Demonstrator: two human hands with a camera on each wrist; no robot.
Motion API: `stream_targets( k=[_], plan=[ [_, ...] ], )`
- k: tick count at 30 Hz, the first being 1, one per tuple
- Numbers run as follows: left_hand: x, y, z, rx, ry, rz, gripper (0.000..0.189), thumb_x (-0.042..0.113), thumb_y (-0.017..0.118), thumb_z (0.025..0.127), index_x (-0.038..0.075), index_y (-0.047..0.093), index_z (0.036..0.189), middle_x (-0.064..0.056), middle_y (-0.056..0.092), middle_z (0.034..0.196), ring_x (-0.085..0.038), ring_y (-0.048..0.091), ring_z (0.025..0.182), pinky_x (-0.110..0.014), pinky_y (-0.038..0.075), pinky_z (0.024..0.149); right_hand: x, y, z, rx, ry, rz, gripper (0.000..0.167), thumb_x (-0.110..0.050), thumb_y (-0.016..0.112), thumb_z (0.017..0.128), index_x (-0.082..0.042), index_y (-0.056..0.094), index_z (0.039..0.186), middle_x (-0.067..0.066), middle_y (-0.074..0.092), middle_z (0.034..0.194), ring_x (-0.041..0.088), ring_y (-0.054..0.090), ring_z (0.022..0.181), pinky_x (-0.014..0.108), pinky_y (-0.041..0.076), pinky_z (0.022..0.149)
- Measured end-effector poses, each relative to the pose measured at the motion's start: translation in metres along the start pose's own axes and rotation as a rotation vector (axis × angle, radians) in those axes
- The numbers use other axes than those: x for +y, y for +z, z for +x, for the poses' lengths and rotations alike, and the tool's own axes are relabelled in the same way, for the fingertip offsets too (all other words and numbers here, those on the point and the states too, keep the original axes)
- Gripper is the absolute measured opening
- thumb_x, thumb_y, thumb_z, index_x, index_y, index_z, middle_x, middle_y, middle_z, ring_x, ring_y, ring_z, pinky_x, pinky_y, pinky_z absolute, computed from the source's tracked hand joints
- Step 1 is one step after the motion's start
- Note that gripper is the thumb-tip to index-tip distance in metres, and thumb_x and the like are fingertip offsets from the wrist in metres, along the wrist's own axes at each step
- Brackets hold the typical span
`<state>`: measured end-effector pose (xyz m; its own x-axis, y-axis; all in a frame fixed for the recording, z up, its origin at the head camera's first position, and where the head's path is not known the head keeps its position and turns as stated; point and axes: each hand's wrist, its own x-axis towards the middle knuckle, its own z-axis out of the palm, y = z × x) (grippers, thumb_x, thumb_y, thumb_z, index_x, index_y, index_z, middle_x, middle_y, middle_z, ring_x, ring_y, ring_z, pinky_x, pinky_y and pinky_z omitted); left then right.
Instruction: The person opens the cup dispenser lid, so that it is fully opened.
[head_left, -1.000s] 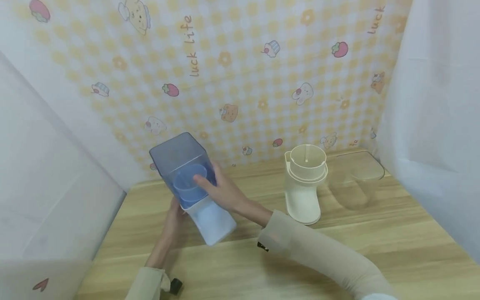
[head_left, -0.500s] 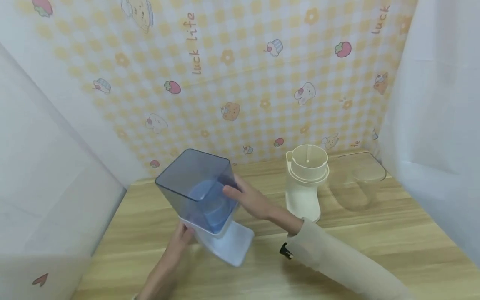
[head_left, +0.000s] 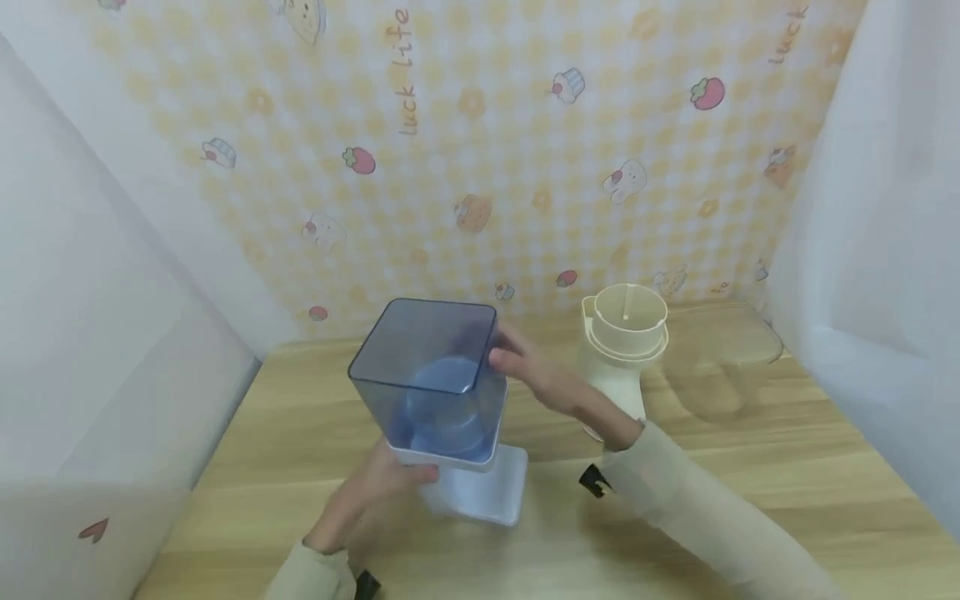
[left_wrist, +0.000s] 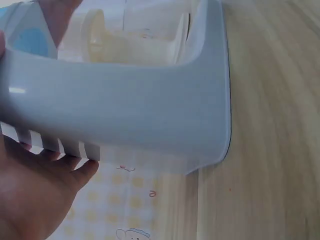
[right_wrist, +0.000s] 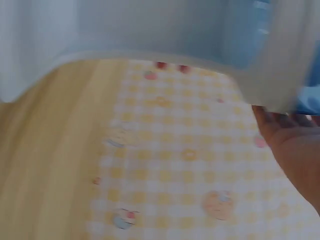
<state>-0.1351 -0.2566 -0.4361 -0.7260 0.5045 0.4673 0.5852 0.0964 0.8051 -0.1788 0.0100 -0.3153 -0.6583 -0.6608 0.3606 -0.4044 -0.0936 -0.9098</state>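
Observation:
Both hands hold a dispenser (head_left: pixel 442 417) with a translucent blue square container, its open top facing the head camera, on a white curved stand (left_wrist: pixel 125 100) with a flat foot. A round blue-tinted part shows inside the container. My left hand (head_left: pixel 378 483) grips the stand just under the container, thumb in front; in the left wrist view its fingers (left_wrist: pixel 82 172) reach the slotted back. On the right side my right hand (head_left: pixel 536 371) holds the container, thumb at the near face. Most of the right fingers are hidden behind it in the head view.
A cream stand (head_left: pixel 628 346) with a round socket on top stands right of the hands, partly behind the right forearm. Beside it lies a clear container (head_left: pixel 712 375) on the wooden table (head_left: pixel 315 417). Behind is a yellow checked backdrop (head_left: pixel 420 183), with white sheets at both sides.
The dispenser has come right and turned from a strong tilt to more upright, its open top facing the head camera more. Both hands moved right with it, keeping their hold.

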Motion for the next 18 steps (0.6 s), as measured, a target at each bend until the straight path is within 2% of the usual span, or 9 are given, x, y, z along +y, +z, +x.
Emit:
stream_targets(
  k=[2, 4, 7, 9, 11, 18],
  plan=[
    [-0.001, 0.002, 0.003, -0.006, 0.005, -0.009, 0.076, 0.043, 0.077, 0.086, 0.004, 0.041, 0.141, 0.009, 0.057, 0.131, -0.006, 0.055, 0.118, -0.024, 0.042, 0.104, -0.014, 0.001, 0.000, 0.056, -0.024, -0.037, 0.110, -0.082, 0.053, 0.081, -0.006, 0.023, 0.154, 0.023, 0.043, 0.146, 0.034, 0.049, 0.130, 0.049, 0.044, 0.106],
    [0.000, 0.003, 0.008, -0.006, -0.003, -0.010, 0.080, 0.042, 0.079, 0.084, 0.007, 0.039, 0.144, 0.002, 0.057, 0.134, -0.008, 0.055, 0.120, -0.025, 0.042, 0.106, -0.027, 0.003, 0.001, 0.090, -0.065, -0.151, 0.116, -0.084, 0.058, 0.073, -0.014, 0.019, 0.156, 0.018, 0.041, 0.148, 0.032, 0.049, 0.131, 0.049, 0.045, 0.106],
    [0.001, 0.004, 0.015, -0.002, -0.011, 0.012, 0.083, 0.042, 0.080, 0.083, 0.007, 0.038, 0.145, -0.009, 0.057, 0.133, -0.010, 0.056, 0.120, -0.027, 0.045, 0.104, -0.038, 0.009, 0.002, 0.109, -0.102, -0.372, 0.115, -0.065, 0.081, 0.070, -0.020, 0.018, 0.155, 0.008, 0.040, 0.147, 0.022, 0.049, 0.127, 0.041, 0.046, 0.104],
    [0.000, 0.004, 0.015, 0.003, -0.018, 0.028, 0.082, 0.043, 0.080, 0.082, 0.006, 0.039, 0.143, -0.014, 0.059, 0.130, -0.011, 0.058, 0.118, -0.027, 0.047, 0.102, -0.037, 0.012, 0.003, 0.113, -0.118, -0.465, 0.115, -0.046, 0.091, 0.067, -0.022, 0.020, 0.154, 0.005, 0.040, 0.143, 0.017, 0.048, 0.123, 0.036, 0.047, 0.101],
    [0.000, 0.004, 0.014, 0.000, -0.040, 0.040, 0.081, 0.041, 0.081, 0.082, 0.007, 0.039, 0.143, -0.016, 0.059, 0.129, -0.010, 0.058, 0.117, -0.028, 0.048, 0.101, -0.035, 0.014, 0.002, 0.125, -0.130, -0.501, 0.114, -0.029, 0.095, 0.064, -0.021, 0.023, 0.152, 0.004, 0.041, 0.138, 0.016, 0.048, 0.118, 0.034, 0.046, 0.097],
    [0.001, 0.004, 0.012, -0.019, -0.121, 0.047, 0.082, 0.029, 0.087, 0.078, 0.010, 0.040, 0.142, -0.012, 0.060, 0.130, -0.012, 0.058, 0.117, -0.027, 0.046, 0.102, -0.024, 0.013, -0.001, 0.158, -0.255, -0.549, 0.109, -0.031, 0.097, 0.060, -0.013, 0.033, 0.147, 0.006, 0.044, 0.129, 0.016, 0.048, 0.113, 0.029, 0.047, 0.091]
  ],
)
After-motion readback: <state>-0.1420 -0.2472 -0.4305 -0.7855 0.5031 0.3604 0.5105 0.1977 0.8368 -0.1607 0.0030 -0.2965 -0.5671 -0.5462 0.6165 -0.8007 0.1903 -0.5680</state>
